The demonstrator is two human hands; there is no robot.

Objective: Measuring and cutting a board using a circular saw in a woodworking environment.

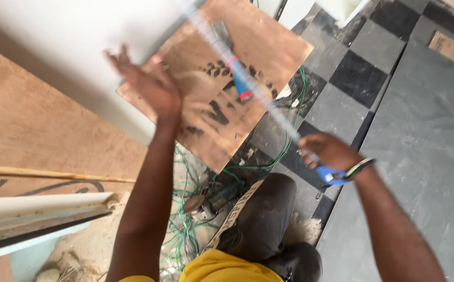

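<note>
My left hand (146,83) lies flat with fingers spread on the edge of a white board (70,36), beside a brown plywood piece (221,99). My right hand (329,154) grips a blue tape measure (331,175). Its blade (237,62) runs, blurred, up and left across the plywood towards the white board's top edge. A blue and red handled tool (240,83) lies on the plywood under the blade.
A large plywood sheet (38,141) lies at left, with white trim lengths (38,206) at lower left. Green wire (185,209) tangles over sawdust by my knee (263,209). Grey and black floor tiles (394,94) spread to the right.
</note>
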